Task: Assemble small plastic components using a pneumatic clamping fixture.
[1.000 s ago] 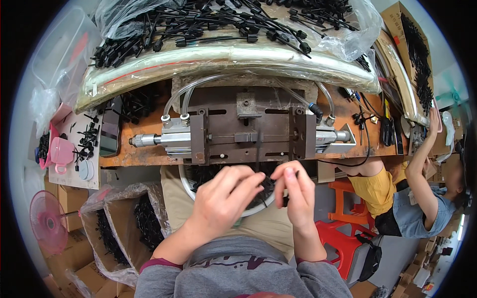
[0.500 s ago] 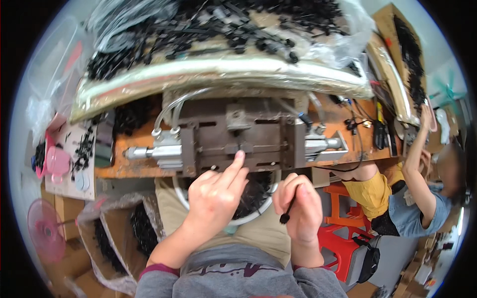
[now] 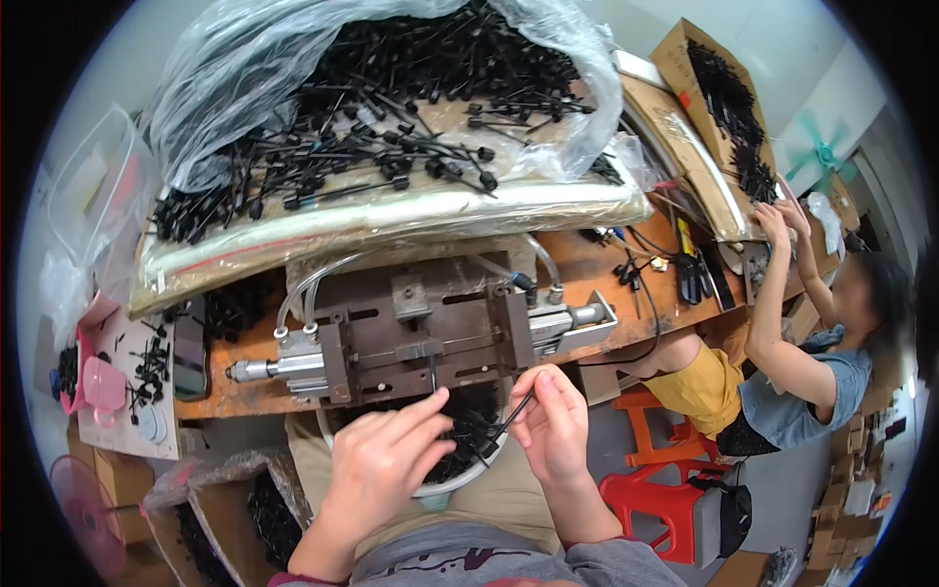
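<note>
My left hand [image 3: 386, 455] is in front of the dark metal clamping fixture [image 3: 372, 364], its fingers loosely bent and spread. Its index fingertip is at the near end of a thin black rod [image 3: 433, 374] that sticks out from the fixture's middle block [image 3: 419, 350]. Whether the finger presses on that rod I cannot tell. To the right, my right hand [image 3: 554, 430] pinches another thin black rod [image 3: 509, 419] between thumb and fingers, tilted with its lower end toward the tub. Below both hands, a white-rimmed tub [image 3: 481, 474] of black parts rests at my lap.
Silver air cylinders [image 3: 305, 370] with clear hoses flank the fixture. Behind it, a plastic-lined tray [image 3: 391, 213] carries a heap of black knobbed rods. Pliers [image 3: 693, 279] lie on the bench's right. A co-worker [image 3: 802, 377] sits at right beside red stools [image 3: 650, 504].
The view has swung, so the bench appears lower and further left. My left index finger has drawn back from the block, where a rod now protrudes. The right hand's rod has turned.
</note>
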A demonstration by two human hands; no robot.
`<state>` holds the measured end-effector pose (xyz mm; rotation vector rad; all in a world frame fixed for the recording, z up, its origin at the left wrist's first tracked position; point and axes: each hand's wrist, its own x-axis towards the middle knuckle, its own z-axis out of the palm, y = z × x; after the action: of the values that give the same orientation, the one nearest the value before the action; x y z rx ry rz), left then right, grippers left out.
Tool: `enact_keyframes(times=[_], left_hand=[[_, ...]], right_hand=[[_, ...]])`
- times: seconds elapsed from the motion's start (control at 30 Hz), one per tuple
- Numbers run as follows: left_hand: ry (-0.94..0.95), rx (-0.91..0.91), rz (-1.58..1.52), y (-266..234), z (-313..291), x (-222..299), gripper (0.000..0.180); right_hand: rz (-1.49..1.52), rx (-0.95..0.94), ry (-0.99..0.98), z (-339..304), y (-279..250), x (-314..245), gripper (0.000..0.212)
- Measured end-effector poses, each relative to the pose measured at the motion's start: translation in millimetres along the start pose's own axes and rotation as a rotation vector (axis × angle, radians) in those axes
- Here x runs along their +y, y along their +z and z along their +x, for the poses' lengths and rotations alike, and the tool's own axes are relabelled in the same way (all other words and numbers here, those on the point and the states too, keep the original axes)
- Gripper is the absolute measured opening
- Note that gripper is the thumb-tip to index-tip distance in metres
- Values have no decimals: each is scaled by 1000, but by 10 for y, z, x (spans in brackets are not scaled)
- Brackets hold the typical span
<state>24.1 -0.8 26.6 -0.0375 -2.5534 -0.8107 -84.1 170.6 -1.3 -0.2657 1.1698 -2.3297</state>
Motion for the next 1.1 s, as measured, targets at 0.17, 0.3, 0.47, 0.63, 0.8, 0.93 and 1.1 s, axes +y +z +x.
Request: enact_keyframes(times=[0.17, 0.3, 0.47, 0.63, 0.8, 0.93, 1.1], left_hand=[[-207, 69, -388, -52, -225, 90, 25], [-341, 127, -698, 71, -321, 45, 26], [-392, 124, -952, 15, -341, -7, 22], [-560, 235, -1122, 106, -280, 108, 33], [-435, -46, -899, 143, -284, 48, 50], [-289, -91, -636, 153, -192, 172, 54], [-124, 1, -467, 195, -193, 177, 40]], right_hand=[[-56, 64, 9, 27, 53, 14, 24], [9, 0, 54, 6, 51, 67, 23], [-5, -11, 54, -13, 77, 69, 22], [29, -8, 53, -50, 2, 92, 24], [92, -27, 92, -63, 0, 77, 24], [170, -130, 126, -97, -41, 86, 24], [172, -135, 154, -86, 16, 131, 25]])
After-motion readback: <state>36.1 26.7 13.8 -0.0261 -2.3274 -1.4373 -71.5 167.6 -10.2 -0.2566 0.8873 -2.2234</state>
